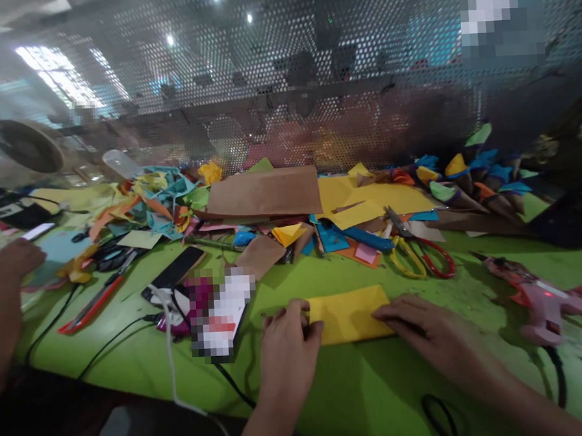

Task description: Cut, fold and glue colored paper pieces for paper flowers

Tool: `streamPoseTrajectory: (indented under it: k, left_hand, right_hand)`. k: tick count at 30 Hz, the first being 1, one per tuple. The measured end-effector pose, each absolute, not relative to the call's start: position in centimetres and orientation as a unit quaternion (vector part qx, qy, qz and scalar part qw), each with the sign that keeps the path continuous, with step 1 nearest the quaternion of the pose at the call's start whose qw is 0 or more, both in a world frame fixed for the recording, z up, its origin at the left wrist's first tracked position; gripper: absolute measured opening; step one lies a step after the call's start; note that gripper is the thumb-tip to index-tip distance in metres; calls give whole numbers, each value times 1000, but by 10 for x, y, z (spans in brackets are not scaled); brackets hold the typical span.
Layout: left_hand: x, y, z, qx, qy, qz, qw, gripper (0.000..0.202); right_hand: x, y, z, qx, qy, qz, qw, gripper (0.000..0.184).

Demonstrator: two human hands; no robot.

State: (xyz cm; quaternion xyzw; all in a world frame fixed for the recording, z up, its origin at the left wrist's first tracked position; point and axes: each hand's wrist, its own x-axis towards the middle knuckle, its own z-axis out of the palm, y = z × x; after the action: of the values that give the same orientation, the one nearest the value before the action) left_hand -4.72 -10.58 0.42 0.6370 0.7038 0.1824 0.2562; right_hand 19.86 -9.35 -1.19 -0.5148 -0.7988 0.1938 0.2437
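Observation:
A folded sheet of yellow paper lies on the green table in front of me. My left hand grips its left edge, the thumb on the near side and the fingers curled behind. At the opposite end, my right hand pinches the right edge between thumb and fingers. Just beyond the paper rest scissors with one yellow and one red handle loop. To the right of my right hand lies a pink glue gun with a small red light lit.
Phones and cables lie left of my hands, beside an orange-red cutter. Brown paper, coloured scraps and paper flowers line the back below a perforated metal screen. Another person's arm reaches in at far left.

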Motion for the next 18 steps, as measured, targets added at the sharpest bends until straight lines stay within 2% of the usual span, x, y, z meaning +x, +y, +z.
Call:
streamPoseTrajectory:
  k: [7, 18]
  left_hand:
    - [-49, -103, 6, 642, 699, 174, 262, 29]
    - [-47, -100, 11, 642, 706, 148, 259, 28]
  right_hand:
    - [198, -92, -15, -509, -805, 179, 246, 29]
    - [201, -91, -21, -495, -815, 160, 255, 30]
